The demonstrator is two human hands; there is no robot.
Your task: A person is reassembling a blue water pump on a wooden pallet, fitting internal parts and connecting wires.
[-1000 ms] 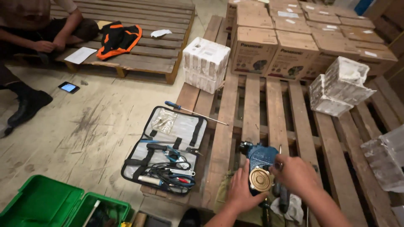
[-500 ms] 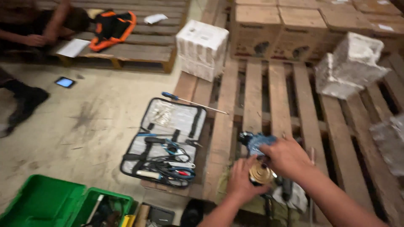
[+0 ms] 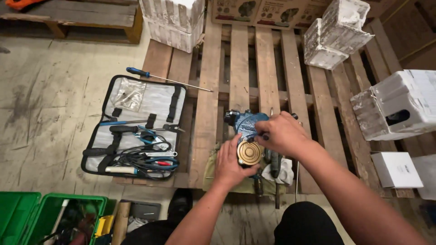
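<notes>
Both hands cover much of the blue pump body (image 3: 247, 123), so its lower end is hard to make out. It lies on the wooden pallet (image 3: 206, 100), long axis running away from the person. The left hand (image 3: 229, 163) cups its brass disc (image 3: 249, 153); the right hand (image 3: 281, 134) closes over its side.

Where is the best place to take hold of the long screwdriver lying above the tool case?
Probably the blue handle of the screwdriver, reached from the left end, above the tool case: it is thicker than the thin shaft, and it lies flat and free on the pallet.
</notes>
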